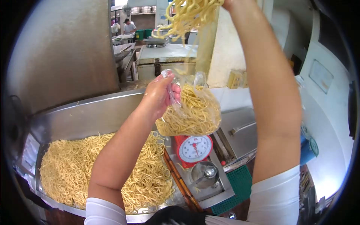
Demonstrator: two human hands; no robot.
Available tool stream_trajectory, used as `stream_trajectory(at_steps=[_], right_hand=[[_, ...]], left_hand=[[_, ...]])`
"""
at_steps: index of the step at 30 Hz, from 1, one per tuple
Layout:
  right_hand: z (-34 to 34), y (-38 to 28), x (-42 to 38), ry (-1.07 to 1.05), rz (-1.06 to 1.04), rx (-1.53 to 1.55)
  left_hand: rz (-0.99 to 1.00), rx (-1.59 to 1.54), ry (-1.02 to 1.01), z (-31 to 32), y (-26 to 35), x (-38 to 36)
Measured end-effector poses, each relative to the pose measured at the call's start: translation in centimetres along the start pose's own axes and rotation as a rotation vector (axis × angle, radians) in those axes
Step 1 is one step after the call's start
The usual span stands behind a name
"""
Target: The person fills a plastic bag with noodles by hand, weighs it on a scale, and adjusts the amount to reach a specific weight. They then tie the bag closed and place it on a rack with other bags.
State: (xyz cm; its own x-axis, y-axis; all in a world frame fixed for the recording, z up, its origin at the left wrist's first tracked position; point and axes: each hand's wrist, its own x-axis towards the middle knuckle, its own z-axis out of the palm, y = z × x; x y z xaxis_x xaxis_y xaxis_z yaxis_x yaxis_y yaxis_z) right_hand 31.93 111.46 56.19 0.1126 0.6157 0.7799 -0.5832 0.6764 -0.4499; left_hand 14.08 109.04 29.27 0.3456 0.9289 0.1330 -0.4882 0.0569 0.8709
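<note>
My left hand [160, 94] is closed on the edge of a clear plastic bag [200, 79] filled with yellow noodles [191, 116]. The bag rests on top of a red dial scale [195, 149], whose pan is hidden under it. High at the top edge, my right hand [228, 3] is mostly cut off by the frame. From it hangs a bunch of loose noodles [195, 17], with some strands trailing down above the bag. A large heap of the same noodles [71, 172] spreads over the metal tray, partly behind my left forearm.
Two brown sticks [182, 180] lie between the heap and the scale. A metal bowl [202, 180] with a ladle [210, 171] stands before the scale. The steel tray wall [90, 120] rises behind the noodles. Another person [129, 28] is far back.
</note>
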Motion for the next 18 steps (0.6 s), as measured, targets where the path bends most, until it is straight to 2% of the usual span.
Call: stream_trajectory(at_steps=[3,4,5,6,7,8,9,10,12,13,15,17,18], right_hand=[[-0.6,3.9,-8.1,0.144,0.215,-0.166],[-1.7,5.6,-10.3,0.191,0.285,-0.223],[-3.4,7.4,-11.3,0.238,0.354,-0.282],[-8.9,11.9,-11.1,0.029,0.508,-0.258],[-8.7,12.2,-14.3,-0.02,0.754,-0.24],[-9.8,13.2,-16.0,-0.342,0.807,-0.252],[-11.6,14.9,-16.8,-0.664,0.849,-0.258],[-13.3,16.1,-16.7,-0.666,0.847,-0.26],[-16.4,17.7,-17.0,-0.535,1.229,-0.632],[-17.3,17.4,-17.7,-0.311,1.163,-0.566],[-20.0,16.9,-17.2,-0.088,1.104,-1.016],[-24.4,15.9,-15.0,-0.634,0.936,-2.179],[-27.1,15.0,-15.1,-0.516,0.834,-2.238]], left_hand=[[0.092,-0.074,0.1,-1.5,0.3,1.3],[0.095,-0.073,0.101,-0.6,0.9,1.0],[0.092,-0.168,0.206,1.1,2.0,0.3],[0.089,-0.265,0.31,2.1,2.8,0.2],[0.139,-0.129,0.204,-0.5,1.8,3.1],[0.145,-0.131,0.203,-0.1,2.0,2.9],[0.144,-0.066,0.113,0.8,2.4,2.1],[0.141,0.001,0.022,1.9,2.8,1.3],[0.115,0.027,-0.024,3.3,3.0,0.3],[0.098,0.007,-0.063,3.3,2.8,0.1],[0.085,-0.012,-0.107,3.1,2.9,-0.4],[0.13,-0.042,-0.114,1.4,3.5,-1.1],[0.122,-0.042,-0.113,0.6,3.5,-1.3]])
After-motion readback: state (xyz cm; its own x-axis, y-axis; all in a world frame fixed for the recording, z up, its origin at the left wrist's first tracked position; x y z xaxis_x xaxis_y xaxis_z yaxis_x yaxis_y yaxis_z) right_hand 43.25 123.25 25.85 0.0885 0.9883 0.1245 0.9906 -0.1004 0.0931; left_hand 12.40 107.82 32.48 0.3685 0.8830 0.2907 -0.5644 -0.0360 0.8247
